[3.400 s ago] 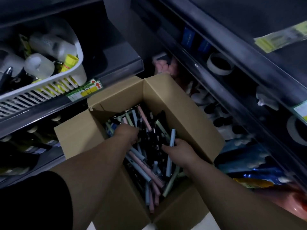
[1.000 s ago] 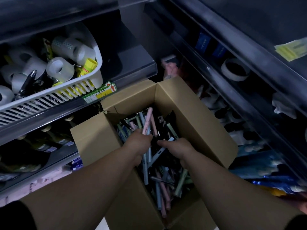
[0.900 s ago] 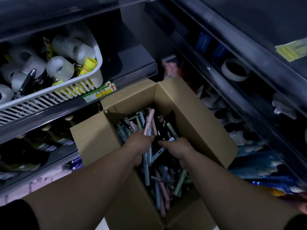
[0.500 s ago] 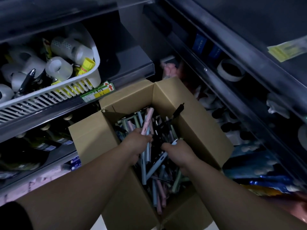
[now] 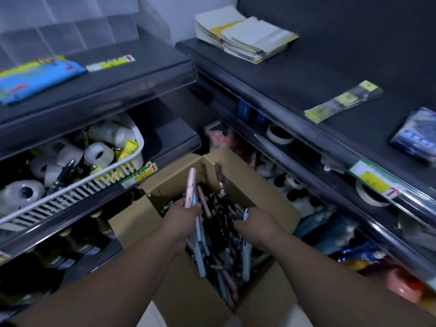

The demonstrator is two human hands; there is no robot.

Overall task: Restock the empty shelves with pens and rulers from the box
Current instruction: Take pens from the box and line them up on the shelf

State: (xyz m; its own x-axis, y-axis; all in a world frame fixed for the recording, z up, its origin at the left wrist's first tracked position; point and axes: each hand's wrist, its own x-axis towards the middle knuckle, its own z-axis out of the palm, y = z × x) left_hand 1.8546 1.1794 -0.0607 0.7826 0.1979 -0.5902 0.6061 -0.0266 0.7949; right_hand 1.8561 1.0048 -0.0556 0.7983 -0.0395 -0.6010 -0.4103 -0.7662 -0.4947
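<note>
Evidently pens (image 5: 190, 190) are being gathered from the box (image 5: 259, 185) beneath: a bundle is gripped by the left hand's (image 5: 184, 221) curled fingers (image 5: 195, 209), one by the right hand's (image 5: 258, 228). A lift to the shelf (image 5: 306, 74) above is needed next.

Dark shelves (image 5: 132, 83) are stacked to the left of the left hand (image 5: 186, 223), and a second bank of shelves (image 5: 295, 74) is set at an angle to the right of the right hand (image 5: 257, 228). A pale wall (image 5: 184, 13) is seen beyond both hands. Pale floor (image 5: 151, 312), possibly tiled, is glimpsed nearer than the wrists. The scene is dimly lit.
</note>
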